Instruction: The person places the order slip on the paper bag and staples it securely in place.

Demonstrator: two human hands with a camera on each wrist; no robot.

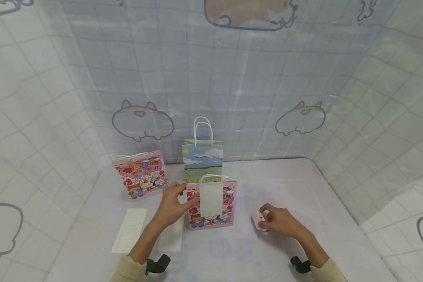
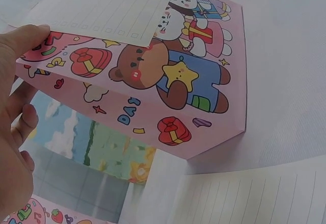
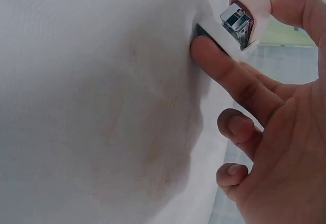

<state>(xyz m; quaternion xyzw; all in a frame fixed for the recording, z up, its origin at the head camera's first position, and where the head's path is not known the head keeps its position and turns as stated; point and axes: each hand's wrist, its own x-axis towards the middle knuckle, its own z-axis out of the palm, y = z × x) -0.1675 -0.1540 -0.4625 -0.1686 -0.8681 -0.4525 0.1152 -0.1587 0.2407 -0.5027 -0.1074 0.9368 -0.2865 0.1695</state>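
My left hand (image 1: 170, 205) pinches the upper left edge of a pink cartoon paper gift bag (image 1: 230, 215), thumb on the front and fingers behind. The bag stands upright on the table, its white handles raised. A pale lined paper slip (image 1: 211, 199) hangs down the bag's front from the top edge; in the left wrist view the slip (image 2: 102, 18) shows small checkboxes, and my thumb is at its border. To the right, my right hand (image 1: 280, 222) grips a small pink and white stapler (image 1: 257, 220) by its sides, close over the table. Its metal end (image 3: 237, 23) shows in the right wrist view.
A blue landscape gift bag (image 1: 202, 158) stands behind the held bag. Another pink cartoon bag (image 1: 142, 176) leans at the back left. Two lined slips lie flat near my left forearm, one slip (image 1: 129, 231) farther left. Cartoon-printed sheeting (image 1: 239, 86) walls the table.
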